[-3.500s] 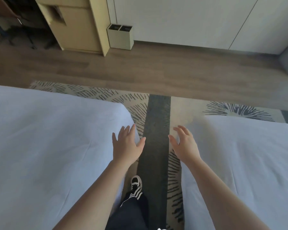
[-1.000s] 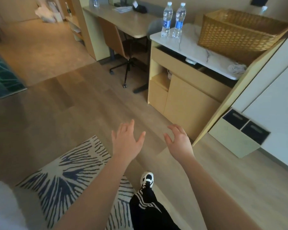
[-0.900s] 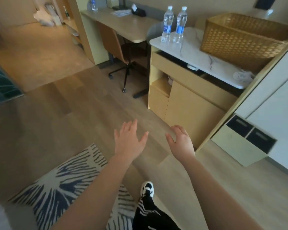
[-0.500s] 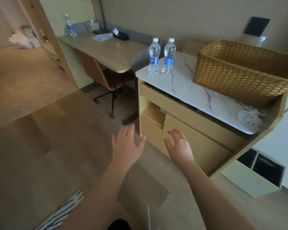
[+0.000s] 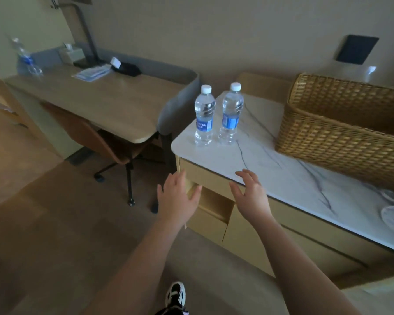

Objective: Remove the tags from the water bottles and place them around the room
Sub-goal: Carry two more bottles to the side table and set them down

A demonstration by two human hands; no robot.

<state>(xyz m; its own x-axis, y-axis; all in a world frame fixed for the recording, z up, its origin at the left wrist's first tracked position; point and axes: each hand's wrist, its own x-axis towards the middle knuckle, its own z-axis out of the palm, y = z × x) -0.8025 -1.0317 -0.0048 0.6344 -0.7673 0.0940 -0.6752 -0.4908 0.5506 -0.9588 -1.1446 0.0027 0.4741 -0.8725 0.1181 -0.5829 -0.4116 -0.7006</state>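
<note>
Just short of the counter edge (image 5: 216, 165), both hands (image 5: 178, 198) spread.

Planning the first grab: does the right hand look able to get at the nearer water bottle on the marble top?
Probably yes. The right hand is open and empty at the marble top's front edge, with bare marble between it and the nearer water bottle.

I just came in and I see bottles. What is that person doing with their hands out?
A person is reaching toward two water bottles, the left bottle and the right bottle, which stand upright side by side on a marble counter next to a wicker basket. The left hand and right hand are both open and hold nothing. Neither touches a bottle. A third bottle stands on the desk.
</note>
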